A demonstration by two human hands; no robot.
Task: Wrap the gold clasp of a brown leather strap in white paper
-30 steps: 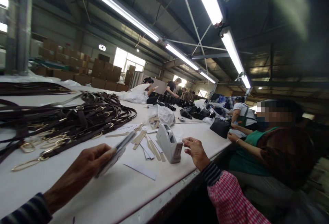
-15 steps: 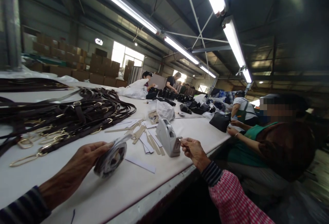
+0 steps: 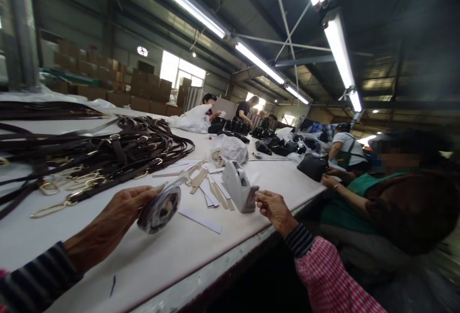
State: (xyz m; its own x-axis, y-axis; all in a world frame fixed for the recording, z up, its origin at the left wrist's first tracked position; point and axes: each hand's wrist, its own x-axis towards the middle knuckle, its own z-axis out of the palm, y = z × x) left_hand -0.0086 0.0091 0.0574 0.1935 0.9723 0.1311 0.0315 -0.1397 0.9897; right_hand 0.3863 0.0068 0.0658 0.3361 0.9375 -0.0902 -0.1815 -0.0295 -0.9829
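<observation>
My left hand (image 3: 115,219) grips a round flat roll (image 3: 159,210), held on edge just above the white table (image 3: 151,265). My right hand (image 3: 275,210) has its fingers pinched at the cutter end of a grey tape dispenser (image 3: 239,187) that stands on the table. Whether tape is between those fingertips I cannot tell. Several white and tan strips (image 3: 204,193) lie between the two hands, and one white strip (image 3: 199,219) lies just right of the roll.
A large heap of dark straps with gold buckles (image 3: 89,157) covers the left of the table. A co-worker in a green apron (image 3: 362,198) sits close on my right. Black bags (image 3: 312,166) and other workers are farther along. The table edge runs diagonally below my hands.
The roll in my left hand has turned from edge-on to showing its round face. My right hand has reached the dispenser's cutter end and pinched there. The view has shifted slightly.
</observation>
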